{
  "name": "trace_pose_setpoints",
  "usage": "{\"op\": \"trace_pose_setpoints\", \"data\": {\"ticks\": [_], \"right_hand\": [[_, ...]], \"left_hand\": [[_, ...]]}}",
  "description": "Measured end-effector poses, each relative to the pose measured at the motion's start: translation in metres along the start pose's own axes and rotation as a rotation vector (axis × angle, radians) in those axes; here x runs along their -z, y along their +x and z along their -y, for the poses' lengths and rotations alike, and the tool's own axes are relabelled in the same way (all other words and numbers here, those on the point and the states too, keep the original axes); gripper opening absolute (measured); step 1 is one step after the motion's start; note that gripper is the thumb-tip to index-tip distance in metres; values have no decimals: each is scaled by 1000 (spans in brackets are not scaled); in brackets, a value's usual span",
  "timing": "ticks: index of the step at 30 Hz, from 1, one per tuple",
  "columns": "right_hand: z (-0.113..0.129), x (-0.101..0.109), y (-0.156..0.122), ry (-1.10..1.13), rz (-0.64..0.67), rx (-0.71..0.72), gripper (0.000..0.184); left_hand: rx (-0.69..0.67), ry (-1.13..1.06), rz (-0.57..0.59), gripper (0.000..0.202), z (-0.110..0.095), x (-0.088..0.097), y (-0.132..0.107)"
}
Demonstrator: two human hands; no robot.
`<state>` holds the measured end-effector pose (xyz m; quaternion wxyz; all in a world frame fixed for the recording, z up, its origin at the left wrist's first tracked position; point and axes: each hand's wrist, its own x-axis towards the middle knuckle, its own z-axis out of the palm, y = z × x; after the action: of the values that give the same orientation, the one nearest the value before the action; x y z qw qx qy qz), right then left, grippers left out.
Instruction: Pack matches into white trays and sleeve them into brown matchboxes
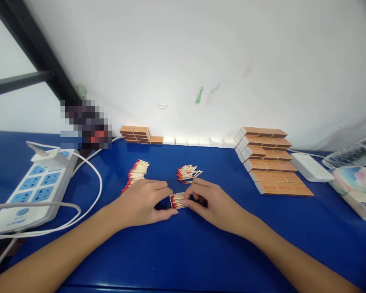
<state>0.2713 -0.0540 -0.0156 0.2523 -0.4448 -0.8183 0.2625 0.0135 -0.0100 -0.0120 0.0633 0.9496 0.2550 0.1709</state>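
A small open matchbox tray filled with red-headed matches rests on the blue table between my hands. My left hand grips the tray's left end between thumb and fingers. At the right end, my right hand has thumb and fingertips closed on the match sticks; its curled fingers hide that end of the tray. Just behind it lies a loose pile of matches, heads mostly to the left. A longer slanting row of matches lies behind my left hand, which covers its near end.
Closed orange-brown matchboxes are stacked at the back left, beside a row of white tray pieces along the wall. Stepped matchbox stacks stand right, near a white adapter and a tissue pack. A corded power strip lies left.
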Motion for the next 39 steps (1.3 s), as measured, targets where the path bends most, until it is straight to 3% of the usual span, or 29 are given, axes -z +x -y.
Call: {"op": "trace_pose_setpoints", "data": {"ticks": [5,10,15,20,26,30,32,35,39], "right_hand": [[1,-3,2,36,-11,-11,15],[-19,8,7,-124,-184,-61,12],[-37,13,11,-218,-144,-73,18],[-22,12,7,-208,-150,-37,15],[5,2,5,-259,-41,97,7],[4,6,4,-151,-116,44,3],[1,11,5,-104,-88,14,5],[-4,20,16,-58,-23,23,8],[-26,42,54,-150,-188,-40,12]], "left_hand": [[10,4,7,30,-1,1,0],[18,31,17,29,-2,4,1],[53,28,57,29,-3,8,3],[93,-13,81,29,-4,10,6],[135,-35,99,27,-5,12,6],[130,-35,88,28,-4,13,5],[130,-28,85,29,-3,12,5],[126,-16,98,30,-2,11,4],[122,0,93,30,-3,13,4]]}}
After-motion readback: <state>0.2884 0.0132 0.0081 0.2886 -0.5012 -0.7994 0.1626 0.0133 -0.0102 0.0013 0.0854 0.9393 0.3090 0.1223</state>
